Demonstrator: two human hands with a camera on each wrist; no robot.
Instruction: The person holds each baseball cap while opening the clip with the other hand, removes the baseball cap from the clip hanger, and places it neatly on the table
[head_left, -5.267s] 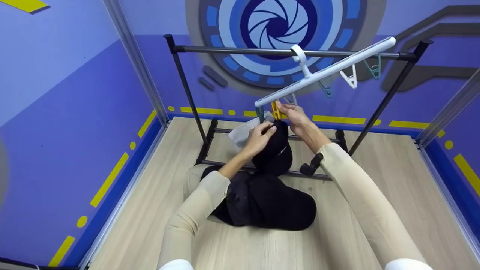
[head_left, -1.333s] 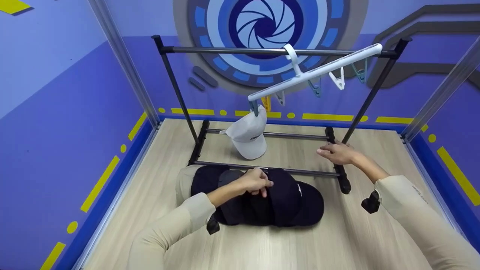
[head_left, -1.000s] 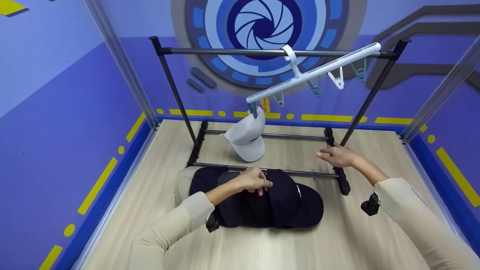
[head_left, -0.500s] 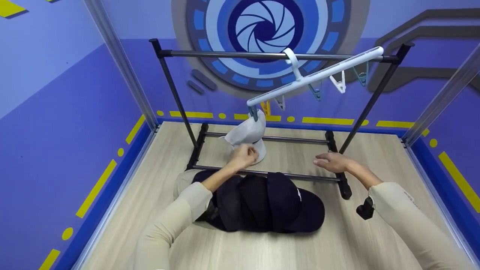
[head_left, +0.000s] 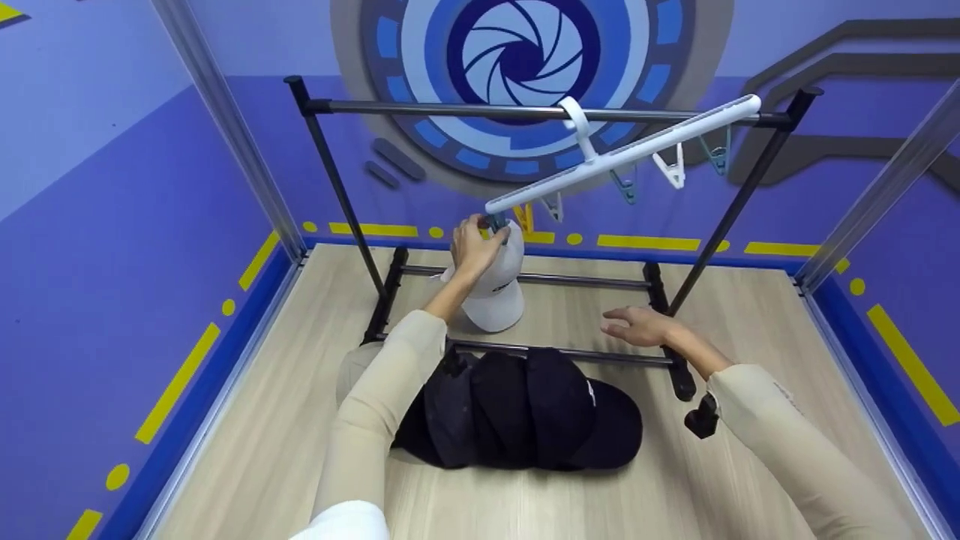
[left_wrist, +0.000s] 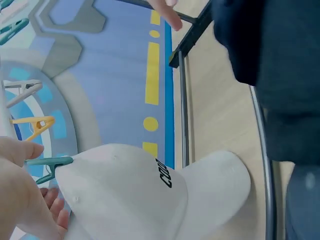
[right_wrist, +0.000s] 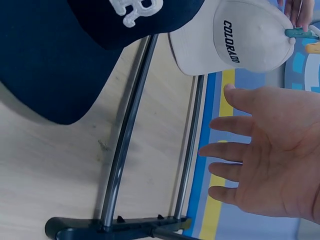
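My left hand [head_left: 474,247] is raised to the left end of the white clip hanger [head_left: 630,154]. Its thumb and fingers are round a green clothespin [left_wrist: 50,162], fingertips right at its handles. That clothespin bites the back of a white baseball cap [head_left: 499,289], which hangs brim down with black lettering on its front. My right hand [head_left: 637,326] holds nothing; its fingers are spread near the rack's right foot. Below lies a row of nested dark baseball caps [head_left: 517,412], a navy one with a white logo at the right end and a beige cap [head_left: 356,367] at the left.
A black metal rack [head_left: 442,110] carries the hanger on its top rail; its low front rail [head_left: 600,354] runs just behind the caps. A yellow clothespin [head_left: 524,218] and several white and green ones hang along the hanger. Blue patterned walls enclose the wood-look floor.
The black cap held by the yellow clothespin earlier is away from the hanger. My left hand has risen from the cap row, past the white cap, to the green clothespin; my right shifted slightly left.
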